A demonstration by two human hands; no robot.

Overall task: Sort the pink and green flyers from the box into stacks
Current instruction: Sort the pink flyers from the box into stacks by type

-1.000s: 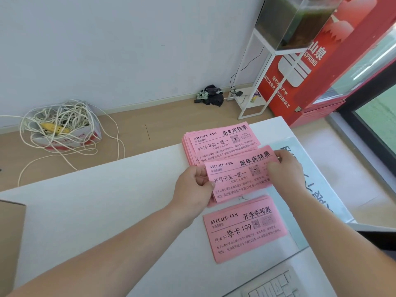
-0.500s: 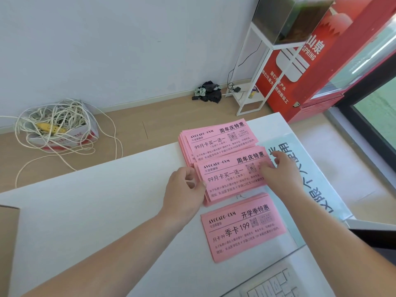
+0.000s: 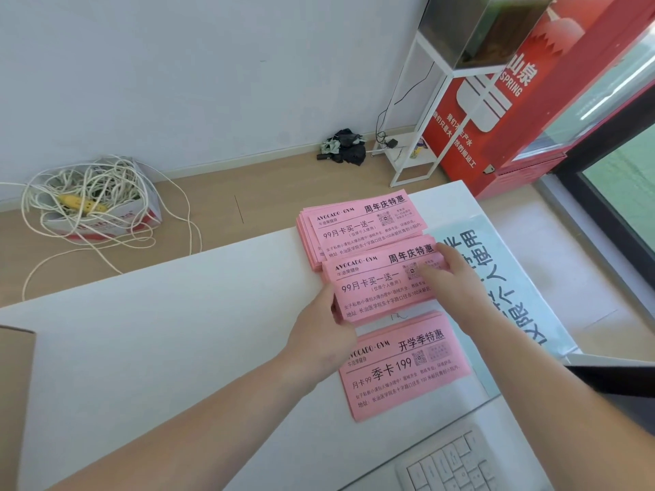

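I have three piles of pink flyers running down the right-centre of the frame on the white table [image 3: 170,349]: the far stack [image 3: 358,225] overhangs the table's back edge slightly, the middle stack [image 3: 375,292] overlaps the far stack's near edge, and the near stack [image 3: 404,370] lies just below it with a thin strip of bare table between them. My left hand [image 3: 319,331] grips the middle stack's left short end, thumb on top and fingers curled at the edge. My right hand [image 3: 457,281] lies on its right end, fingers straight and together, pressing down. A blue sheet [image 3: 503,264] sits just right of the piles, near the table's right edge. A keyboard [image 3: 457,462] crowds the lower right, and a cardboard box [image 3: 14,402] cuts in at the left edge. The broad open room is the table's left and centre. A second ago the flyers were held lifted and tilted between both hands; now they lie flat on the table.
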